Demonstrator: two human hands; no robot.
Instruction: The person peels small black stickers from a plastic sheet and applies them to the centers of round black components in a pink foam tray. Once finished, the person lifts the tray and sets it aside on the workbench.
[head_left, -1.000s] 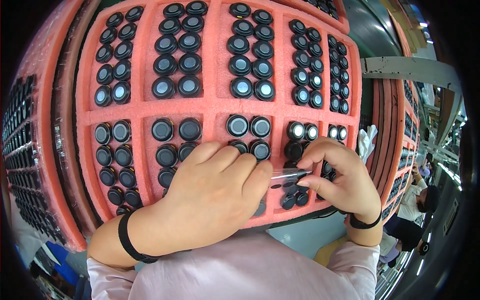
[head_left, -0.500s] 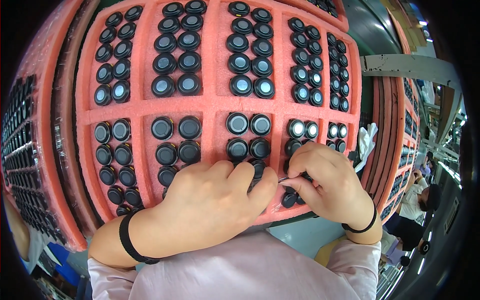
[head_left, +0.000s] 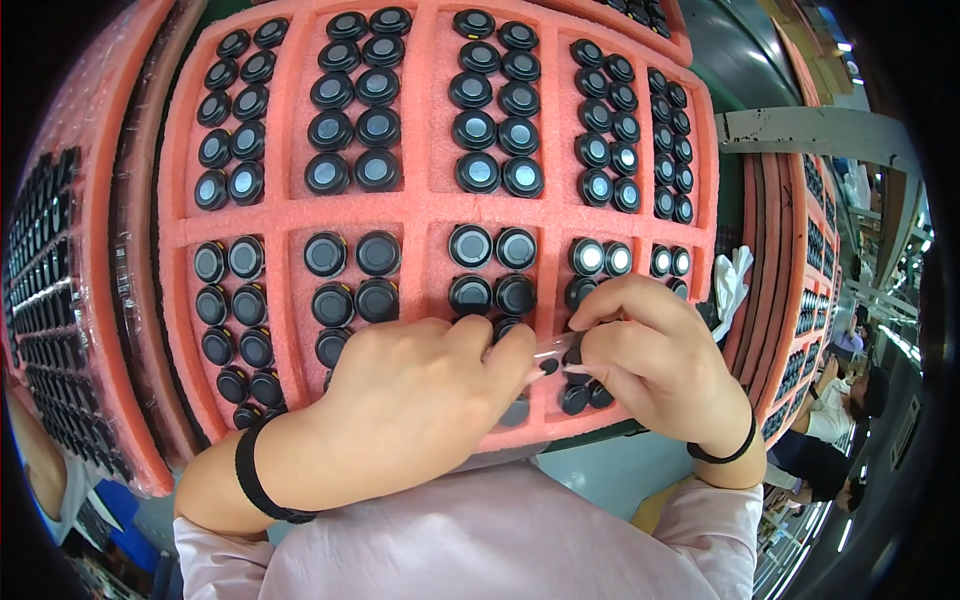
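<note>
Between the fingertips of both hands, we had a clear strip (head_left: 555,345) with a small black dot (head_left: 549,367) beside our left thumb; our left hand (head_left: 430,390) pinched one end; our right hand (head_left: 655,360) had its thumb and finger curled close by the other end, but we could not tell if they pinched it; ahead of our fingers, round black parts (head_left: 471,245) sat in a pink foam tray (head_left: 420,208); we seemed busy working the strip; next, we likely needed a soft, steady pinch.
</note>
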